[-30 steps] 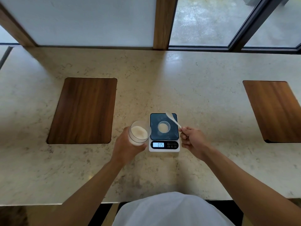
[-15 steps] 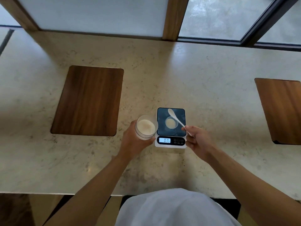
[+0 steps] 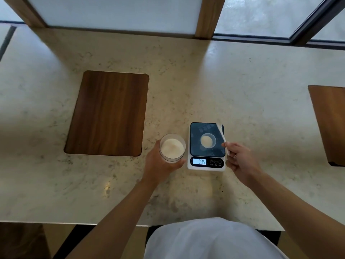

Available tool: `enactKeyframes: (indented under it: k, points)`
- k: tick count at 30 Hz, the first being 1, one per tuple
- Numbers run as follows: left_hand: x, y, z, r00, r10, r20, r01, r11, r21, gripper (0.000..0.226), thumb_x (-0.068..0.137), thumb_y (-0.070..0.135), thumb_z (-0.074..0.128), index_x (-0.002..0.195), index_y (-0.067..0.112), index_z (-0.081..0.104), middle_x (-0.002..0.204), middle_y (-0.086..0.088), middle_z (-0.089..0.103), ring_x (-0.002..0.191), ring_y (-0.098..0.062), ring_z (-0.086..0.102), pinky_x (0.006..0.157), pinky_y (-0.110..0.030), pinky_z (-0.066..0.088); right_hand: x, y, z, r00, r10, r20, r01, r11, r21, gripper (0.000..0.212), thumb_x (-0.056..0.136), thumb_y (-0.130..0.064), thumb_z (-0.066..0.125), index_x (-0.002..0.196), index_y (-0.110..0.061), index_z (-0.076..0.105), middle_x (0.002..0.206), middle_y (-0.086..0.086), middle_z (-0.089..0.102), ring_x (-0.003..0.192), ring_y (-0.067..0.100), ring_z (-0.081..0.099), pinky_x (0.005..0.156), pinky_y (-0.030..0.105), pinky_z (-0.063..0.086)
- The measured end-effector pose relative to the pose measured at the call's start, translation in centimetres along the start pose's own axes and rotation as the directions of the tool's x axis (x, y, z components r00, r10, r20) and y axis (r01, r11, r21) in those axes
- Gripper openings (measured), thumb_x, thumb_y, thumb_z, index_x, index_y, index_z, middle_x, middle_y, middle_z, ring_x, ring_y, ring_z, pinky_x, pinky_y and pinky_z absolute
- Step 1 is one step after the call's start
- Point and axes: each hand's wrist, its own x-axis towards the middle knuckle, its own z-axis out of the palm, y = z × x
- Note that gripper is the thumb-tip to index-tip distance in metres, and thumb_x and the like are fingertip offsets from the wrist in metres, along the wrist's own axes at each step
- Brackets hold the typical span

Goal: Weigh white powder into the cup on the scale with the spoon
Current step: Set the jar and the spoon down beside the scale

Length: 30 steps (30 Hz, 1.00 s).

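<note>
A small white scale (image 3: 206, 166) with a dark platform stands on the stone counter, and its lit display reads 0.35. On the platform sits a little clear cup (image 3: 207, 140) holding white powder. My left hand (image 3: 158, 163) grips a clear glass jar of white powder (image 3: 172, 148) just left of the scale. My right hand (image 3: 240, 161) pinches the handle of a white spoon (image 3: 221, 134). The spoon's bowl points away, over the platform's far right corner, to the right of the cup.
A dark wooden inlay panel (image 3: 108, 113) lies in the counter to the left, another wooden panel (image 3: 328, 124) at the right edge. Window frames run along the far side. The counter's near edge (image 3: 112, 223) is close to my body.
The spoon has swung from over the platform's middle to its far right corner, clear of the cup. The display stays at 0.35. The camera has shifted; the jar hand holds still.
</note>
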Motion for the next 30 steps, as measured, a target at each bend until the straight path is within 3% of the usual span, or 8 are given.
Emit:
enactKeyframes:
  k: [3,9,17,20,25,27,30]
  points:
    - [-0.1,-0.3,0.0,0.999,0.031,0.01,-0.031,1.0,-0.002,0.087,0.055,0.066,0.082,0.126,0.056,0.033,0.118,0.043,0.043,0.106,0.011,0.047,0.081,-0.001,0.037,0.1,0.0,0.4,1.0,-0.002,0.005,0.002,1.0,0.003,0.021,0.1,-0.016,0.053,0.097,-0.003,0.068,0.054,-0.005,0.039,0.041,0.009,0.027,0.038,0.022,0.024]
    - [-0.3,-1.2,0.1,0.999,0.034,0.017,-0.033,0.999,-0.025,0.087,0.053,0.064,0.084,0.126,0.05,0.038,0.119,0.028,0.051,0.107,-0.001,0.052,0.085,-0.009,0.042,0.3,0.2,0.7,1.0,0.009,-0.002,-0.009,1.0,-0.016,0.023,0.1,-0.019,0.055,0.094,-0.005,0.073,0.056,-0.003,0.042,0.043,0.009,0.031,0.039,0.022,0.027]
    - [-0.3,-1.5,0.0,1.0,0.026,0.007,-0.026,0.998,-0.054,0.087,0.052,0.064,0.085,0.124,0.05,0.038,0.118,0.032,0.049,0.106,0.001,0.052,0.081,-0.006,0.041,-0.5,0.2,1.4,1.0,0.003,-0.014,-0.003,0.999,-0.039,0.024,0.101,-0.022,0.056,0.095,-0.009,0.075,0.057,-0.004,0.042,0.043,0.006,0.034,0.041,0.019,0.033]
    - [-0.3,-1.6,0.0,1.0,0.005,0.018,-0.004,0.998,-0.07,0.091,0.051,0.063,0.086,0.126,0.042,0.039,0.118,0.026,0.05,0.106,-0.003,0.053,0.081,-0.009,0.043,-0.8,0.1,1.2,1.0,0.0,-0.031,-0.001,0.999,-0.042,0.024,0.101,-0.023,0.056,0.092,-0.012,0.075,0.052,-0.01,0.049,0.041,0.003,0.041,0.042,0.018,0.037]
    - [-0.5,-1.9,0.2,0.999,-0.028,0.043,0.031,0.997,-0.07,0.106,0.049,0.059,0.09,0.135,0.028,0.037,0.125,0.02,0.047,0.113,-0.007,0.049,0.092,-0.017,0.043,-0.9,0.2,0.3,0.999,-0.029,-0.027,0.028,0.999,-0.039,0.022,0.101,-0.023,0.056,0.102,-0.01,0.073,0.056,-0.003,0.037,0.047,0.009,0.034,0.053,0.024,0.039]
    - [-1.0,-2.0,0.2,0.998,-0.049,0.045,0.051,0.997,-0.056,0.108,0.049,0.057,0.09,0.137,0.031,0.033,0.131,0.012,0.045,0.117,-0.007,0.046,0.096,-0.02,0.04,-1.0,0.3,0.0,0.998,-0.05,-0.032,0.048,0.998,-0.04,0.02,0.099,-0.022,0.059,0.101,-0.009,0.074,0.057,-0.003,0.044,0.051,0.01,0.037,0.058,0.028,0.04]
    - [-2.2,-1.9,0.6,0.998,-0.066,0.016,0.065,0.998,0.019,0.108,0.049,0.049,0.092,0.131,0.05,0.021,0.129,0.011,0.036,0.113,0.001,0.038,0.091,-0.012,0.032,-1.2,0.7,-0.5,0.994,-0.093,-0.048,0.09,0.993,-0.07,0.017,0.097,-0.019,0.062,0.1,-0.007,0.073,0.07,0.005,0.056,0.059,0.013,0.043,0.062,0.032,0.044]
